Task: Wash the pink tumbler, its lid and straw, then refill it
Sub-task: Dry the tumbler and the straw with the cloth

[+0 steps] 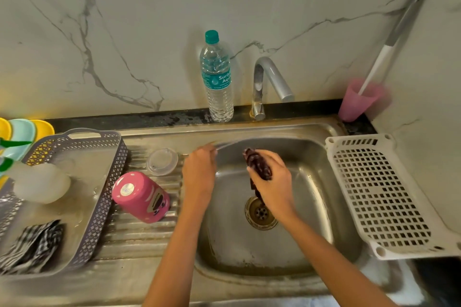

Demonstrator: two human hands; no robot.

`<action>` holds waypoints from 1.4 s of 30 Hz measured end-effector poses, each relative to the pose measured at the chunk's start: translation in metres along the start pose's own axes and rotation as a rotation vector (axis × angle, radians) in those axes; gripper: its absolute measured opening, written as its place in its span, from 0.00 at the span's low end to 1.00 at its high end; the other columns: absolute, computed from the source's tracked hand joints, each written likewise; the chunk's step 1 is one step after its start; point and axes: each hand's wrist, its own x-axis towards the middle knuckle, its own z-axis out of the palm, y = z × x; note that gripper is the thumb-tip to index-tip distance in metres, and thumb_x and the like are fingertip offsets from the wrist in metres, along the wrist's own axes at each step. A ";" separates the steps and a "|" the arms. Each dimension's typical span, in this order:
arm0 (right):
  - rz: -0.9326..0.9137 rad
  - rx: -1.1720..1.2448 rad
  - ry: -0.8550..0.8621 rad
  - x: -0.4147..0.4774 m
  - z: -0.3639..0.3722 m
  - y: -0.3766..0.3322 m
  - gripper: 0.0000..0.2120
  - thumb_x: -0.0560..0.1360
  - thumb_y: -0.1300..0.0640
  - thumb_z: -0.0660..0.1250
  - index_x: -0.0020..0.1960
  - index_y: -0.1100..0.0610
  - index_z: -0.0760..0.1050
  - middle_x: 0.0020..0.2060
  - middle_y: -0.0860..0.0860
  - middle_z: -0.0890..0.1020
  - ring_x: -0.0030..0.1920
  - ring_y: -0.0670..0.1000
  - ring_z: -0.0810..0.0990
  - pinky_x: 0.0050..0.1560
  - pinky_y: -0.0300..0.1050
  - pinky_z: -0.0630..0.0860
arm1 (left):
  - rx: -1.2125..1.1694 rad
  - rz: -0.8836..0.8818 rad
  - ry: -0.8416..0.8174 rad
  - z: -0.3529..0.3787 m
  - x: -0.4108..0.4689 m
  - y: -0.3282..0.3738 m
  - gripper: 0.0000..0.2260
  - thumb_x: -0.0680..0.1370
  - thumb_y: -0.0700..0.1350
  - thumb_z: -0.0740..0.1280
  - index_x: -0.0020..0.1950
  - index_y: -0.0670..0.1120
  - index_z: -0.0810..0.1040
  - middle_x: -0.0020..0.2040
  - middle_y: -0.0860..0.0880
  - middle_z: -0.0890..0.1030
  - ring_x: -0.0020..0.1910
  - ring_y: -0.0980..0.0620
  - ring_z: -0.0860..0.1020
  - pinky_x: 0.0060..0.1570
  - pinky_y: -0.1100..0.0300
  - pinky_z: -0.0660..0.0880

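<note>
From my seat I see both hands over the sink (287, 244). The left hand (199, 169) sits at the basin's left rim, its grip pinched together on the clear straw (228, 144), which runs as a thin, blurred line up and to the right across the back of the basin. The right hand (274, 182) hangs over the middle of the basin, above the drain (260, 214), its grip clamped round a dark, wet cloth (258, 164) that sticks out above the fingers and trails below the palm. I cannot tell whether cloth and straw are touching.

The pink tumbler (141, 197) stands bottom up on the ridged drainboard (139, 237), just left of the left forearm. Its clear lid (162, 161) lies flat on the same drainboard, just behind the tumbler.

A grey basket (112, 182) sits at the left with a checked cloth (32, 247) in its near corner. Behind the sink stand the tap (270, 75) and, just left of it, a capped water bottle (217, 82). A white basket (374, 194) rests across the sink's right edge, and a pink cup (356, 102) stands in the back corner.
</note>
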 end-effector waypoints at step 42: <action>-0.390 -0.598 -0.271 -0.001 -0.013 0.039 0.31 0.67 0.68 0.73 0.68 0.53 0.73 0.64 0.51 0.75 0.61 0.55 0.70 0.61 0.55 0.72 | -0.311 -0.201 -0.517 -0.005 -0.093 0.003 0.16 0.84 0.43 0.58 0.41 0.55 0.79 0.36 0.54 0.80 0.41 0.51 0.78 0.42 0.59 0.70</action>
